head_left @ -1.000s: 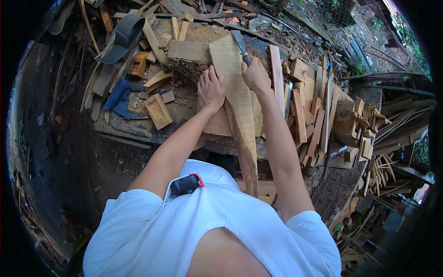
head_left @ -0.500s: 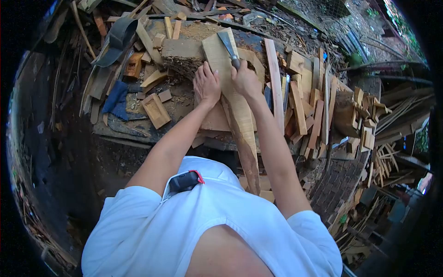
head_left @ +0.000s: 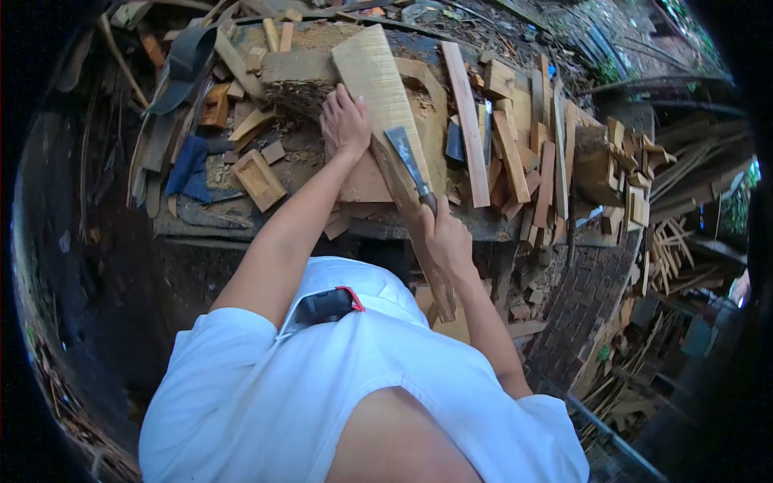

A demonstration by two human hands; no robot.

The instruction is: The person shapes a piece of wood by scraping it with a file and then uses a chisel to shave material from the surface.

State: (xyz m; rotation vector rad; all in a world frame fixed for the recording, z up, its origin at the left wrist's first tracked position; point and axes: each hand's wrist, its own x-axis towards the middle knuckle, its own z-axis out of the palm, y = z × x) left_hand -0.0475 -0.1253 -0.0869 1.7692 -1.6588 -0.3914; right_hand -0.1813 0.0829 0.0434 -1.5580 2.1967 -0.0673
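Note:
A long pale wooden board (head_left: pixel 374 76) lies slanting across the bench and tapers toward my body. My left hand (head_left: pixel 346 122) rests against the board's left edge; its lower fingers are partly hidden. In my right hand (head_left: pixel 449 241) is the dark handle of a flat metal blade tool (head_left: pixel 408 159), fingers wrapped round it. The blade points up and left over the middle of the board. A thick rough-edged wood block (head_left: pixel 302 68) sits to the left of the board's wide end.
Wood strips (head_left: pixel 467 121) and offcuts crowd the bench's right side. At the left are a hollowed wooden block (head_left: pixel 259 179), a blue cloth (head_left: pixel 189 167) and a dark curved strap (head_left: pixel 183 68). A wood pile stands at far right.
My right hand has drawn the tool down the board toward my body. My left hand remains at the board's left edge. The whole view has shifted slightly.

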